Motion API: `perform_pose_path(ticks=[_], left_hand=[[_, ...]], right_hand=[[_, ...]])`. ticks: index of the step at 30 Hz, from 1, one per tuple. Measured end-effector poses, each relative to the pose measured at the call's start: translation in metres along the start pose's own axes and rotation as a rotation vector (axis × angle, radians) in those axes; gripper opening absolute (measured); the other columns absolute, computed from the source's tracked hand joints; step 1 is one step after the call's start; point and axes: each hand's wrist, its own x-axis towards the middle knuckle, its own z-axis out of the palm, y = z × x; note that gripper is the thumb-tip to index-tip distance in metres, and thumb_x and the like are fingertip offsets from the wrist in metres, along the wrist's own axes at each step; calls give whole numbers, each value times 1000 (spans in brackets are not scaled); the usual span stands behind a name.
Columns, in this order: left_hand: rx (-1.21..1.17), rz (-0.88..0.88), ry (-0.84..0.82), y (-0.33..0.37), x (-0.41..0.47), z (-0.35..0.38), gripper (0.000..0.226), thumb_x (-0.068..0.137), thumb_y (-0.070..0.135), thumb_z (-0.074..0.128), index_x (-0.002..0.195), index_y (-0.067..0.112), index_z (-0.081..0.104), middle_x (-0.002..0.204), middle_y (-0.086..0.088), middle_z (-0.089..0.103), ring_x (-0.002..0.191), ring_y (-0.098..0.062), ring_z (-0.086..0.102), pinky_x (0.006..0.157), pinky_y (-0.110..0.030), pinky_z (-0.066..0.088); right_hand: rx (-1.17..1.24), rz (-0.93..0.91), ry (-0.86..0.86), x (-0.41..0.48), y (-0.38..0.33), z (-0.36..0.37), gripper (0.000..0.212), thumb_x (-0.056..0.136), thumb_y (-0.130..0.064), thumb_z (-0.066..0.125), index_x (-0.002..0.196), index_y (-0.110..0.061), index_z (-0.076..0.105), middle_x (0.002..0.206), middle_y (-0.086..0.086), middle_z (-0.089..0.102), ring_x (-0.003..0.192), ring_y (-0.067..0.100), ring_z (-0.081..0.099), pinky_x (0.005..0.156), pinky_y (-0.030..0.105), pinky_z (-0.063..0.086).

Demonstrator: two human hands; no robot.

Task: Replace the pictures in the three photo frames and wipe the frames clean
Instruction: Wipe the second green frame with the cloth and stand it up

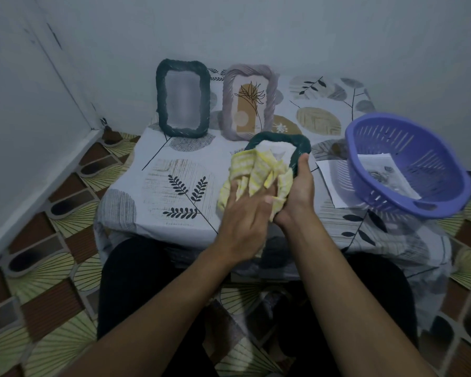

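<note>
A dark green woven photo frame [297,142] is lifted above the table, gripped along its right edge by my right hand [297,194]. My left hand [245,213] presses a yellow-and-white cloth [256,172] flat against the frame's front, covering most of the picture inside. Two more frames stand upright at the back of the table: a dark green one [184,97] with a blurred pale picture, and a mauve one [249,102] holding a print of a plant drawing.
A purple plastic basket [408,164] sits tilted at the right, with printed sheets [335,183] inside and under it. The low table [180,186] wears a leaf-patterned cloth. Walls close in behind and to the left; my legs are under the near edge.
</note>
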Motion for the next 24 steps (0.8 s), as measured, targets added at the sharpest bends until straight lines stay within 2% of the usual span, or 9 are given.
perform_pose_path(ticks=[3,5,7,9,12,16,20,22,24], left_hand=[[140,17,-40,-19,1,-11,56,98,53,11,151,40,25,158,18,25,152,-18,16,121,-54,-11],[307,-61,-33,-34,11,-20,54,94,62,9,148,55,12,162,22,7,152,-26,1,116,-60,-13],[389,-197,1,-42,26,-29,53,94,65,8,147,62,1,164,17,-9,151,-33,-13,113,-65,-14],[413,-312,48,-46,41,-36,53,100,60,10,150,57,-5,165,11,-16,150,-36,-20,111,-69,-13],[444,-369,117,-37,57,-38,57,105,50,11,157,39,-7,167,7,-10,152,-33,-15,116,-65,-12],[289,-187,101,-9,50,-17,65,99,43,8,159,18,12,167,-1,14,154,-24,2,122,-52,-10],[112,11,5,-3,19,-2,63,101,42,12,154,14,34,158,-5,38,150,-21,21,124,-45,1],[237,106,-59,-20,7,-1,61,102,46,10,157,23,24,161,-1,33,151,-21,20,122,-52,8],[390,66,-73,-40,6,-5,58,100,55,3,156,41,0,166,8,8,154,-24,7,121,-57,6]], right_hand=[[6,1,-10,0,-1,-6,71,97,-67,32,126,-12,66,123,19,68,109,38,67,94,50,54],[-17,-12,-51,-3,-1,-7,69,100,-63,28,125,-12,66,120,17,70,108,36,68,91,46,56],[-33,9,-103,-7,6,-5,69,101,-62,26,133,-12,61,127,17,67,117,36,64,102,49,49],[-82,27,-140,-10,17,-2,68,101,-61,30,137,-10,58,131,19,63,122,37,60,110,53,42],[-122,43,-170,-10,29,2,65,101,-59,34,138,-11,57,134,18,62,124,35,59,112,51,39],[-202,30,-132,-9,25,7,62,103,-57,28,133,-13,62,127,15,67,118,28,64,105,39,48],[-204,-26,-54,1,6,-1,69,100,-62,31,127,-8,65,124,19,68,115,34,65,102,46,50],[-159,-23,-57,1,-3,-7,71,100,-63,30,130,-7,63,125,20,67,116,36,65,102,49,50],[-151,-29,-72,-3,-5,-13,68,101,-61,30,131,-9,63,124,18,68,115,36,65,101,50,50]])
